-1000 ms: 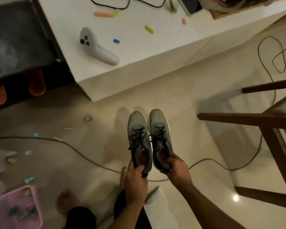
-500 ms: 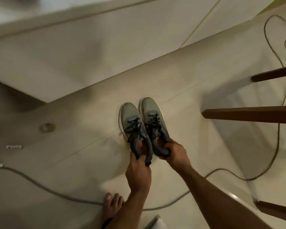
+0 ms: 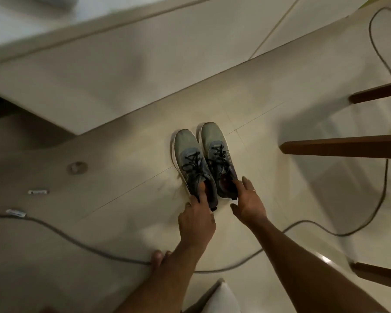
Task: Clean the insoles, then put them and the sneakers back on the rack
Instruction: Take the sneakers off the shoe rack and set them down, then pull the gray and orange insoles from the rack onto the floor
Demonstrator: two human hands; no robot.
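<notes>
Place: at mid-frame, on the pale tiled floor (image 3: 127,222), a pair of grey sneakers (image 3: 203,161) is sitting side by side, toes pointing to the top of the frame.
Left fingers: the left hand (image 3: 196,222) is reaching into the heel opening of the left shoe (image 3: 191,161), index finger hooking inside the collar and the rest loosely spread; whether it is gripping the collar I cannot tell.
Right fingers: the right hand (image 3: 248,204) is hovering open, fingers splayed, index tip resting at the collar of the right shoe (image 3: 219,157), holding nothing.
Shoes to fingers: both heels are lying just under the fingertips; the toes are pointing away from the hands.
Handling: judging by looks, they are light, with soft mesh uppers and firmer soles; the heel collar is offering the best hold, and the loose laces may be snagging.
Insoles: not showing clearly; a reddish lining is glimpsed inside the right shoe.
Around: a cable (image 3: 77,242) is trailing across the lower frame; dark wooden legs (image 3: 339,146) are standing at the right.
</notes>
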